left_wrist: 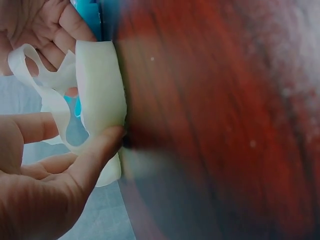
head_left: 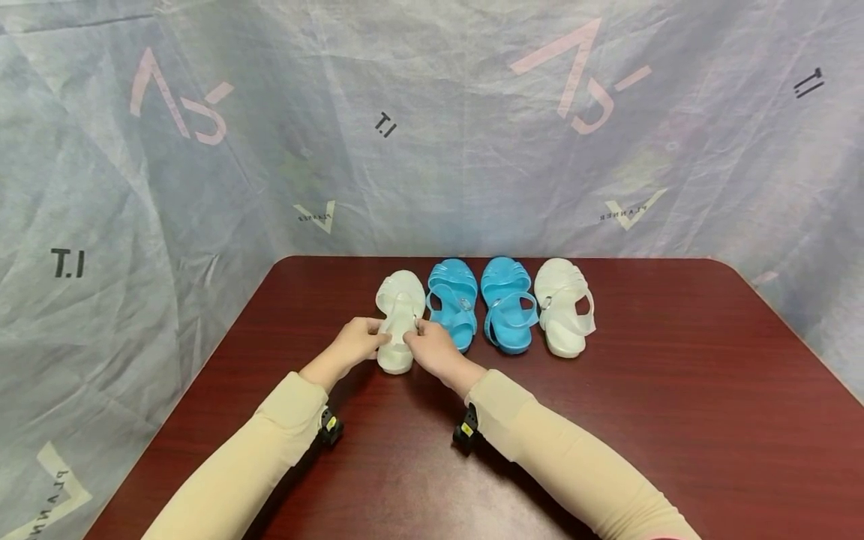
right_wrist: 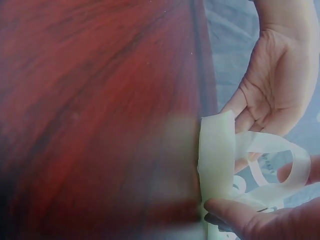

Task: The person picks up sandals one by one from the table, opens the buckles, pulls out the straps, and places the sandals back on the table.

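A white sandal (head_left: 400, 330) lies at the left end of a row of sandals, toe toward the back of the table. At its left side, my left hand (head_left: 354, 341) grips it; my right hand (head_left: 440, 349) holds its right side. In the left wrist view, the left thumb presses the sole edge of the sandal (left_wrist: 102, 85) while the fingers reach in by the loose strap. The right wrist view has the right hand (right_wrist: 280, 220) with its thumb against the sole and a finger at the strap. The heel faces me, flat on the table.
To the right stand a blue sandal (head_left: 454, 273), a second blue sandal (head_left: 505, 273) and another white sandal (head_left: 559, 279), toes to the back. All rest on a dark red wooden table (head_left: 675, 375). A grey printed cloth (head_left: 432, 180) hangs behind it and along the sides.
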Demonstrator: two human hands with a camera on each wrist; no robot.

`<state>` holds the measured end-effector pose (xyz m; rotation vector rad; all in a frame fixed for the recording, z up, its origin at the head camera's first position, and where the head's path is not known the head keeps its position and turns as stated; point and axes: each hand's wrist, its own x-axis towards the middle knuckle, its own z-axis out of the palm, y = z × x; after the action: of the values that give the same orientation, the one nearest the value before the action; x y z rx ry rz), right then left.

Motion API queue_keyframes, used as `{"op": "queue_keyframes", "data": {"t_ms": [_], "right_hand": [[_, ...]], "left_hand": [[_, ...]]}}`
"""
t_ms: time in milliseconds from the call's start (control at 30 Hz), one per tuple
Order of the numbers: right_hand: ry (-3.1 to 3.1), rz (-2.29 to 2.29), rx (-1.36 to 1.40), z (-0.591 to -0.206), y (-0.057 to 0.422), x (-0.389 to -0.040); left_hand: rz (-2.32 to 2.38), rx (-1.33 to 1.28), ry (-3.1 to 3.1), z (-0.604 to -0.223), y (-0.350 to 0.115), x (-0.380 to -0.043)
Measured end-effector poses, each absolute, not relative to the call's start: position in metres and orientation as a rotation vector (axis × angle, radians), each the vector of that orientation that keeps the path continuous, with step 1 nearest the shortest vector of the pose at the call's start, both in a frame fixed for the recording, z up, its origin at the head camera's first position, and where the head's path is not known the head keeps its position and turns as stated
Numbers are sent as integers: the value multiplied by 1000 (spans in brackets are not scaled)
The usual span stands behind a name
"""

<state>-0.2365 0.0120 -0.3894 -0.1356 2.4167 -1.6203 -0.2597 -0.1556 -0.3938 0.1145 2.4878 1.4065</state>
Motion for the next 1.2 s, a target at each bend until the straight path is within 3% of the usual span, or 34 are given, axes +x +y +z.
{"op": "queue_keyframes", "data": {"t_ms": [1200], "right_hand": [[2401,-1461,-325,-389,24,-225]], "left_hand": [[1475,68,2434,-391,-156,-250]]}}
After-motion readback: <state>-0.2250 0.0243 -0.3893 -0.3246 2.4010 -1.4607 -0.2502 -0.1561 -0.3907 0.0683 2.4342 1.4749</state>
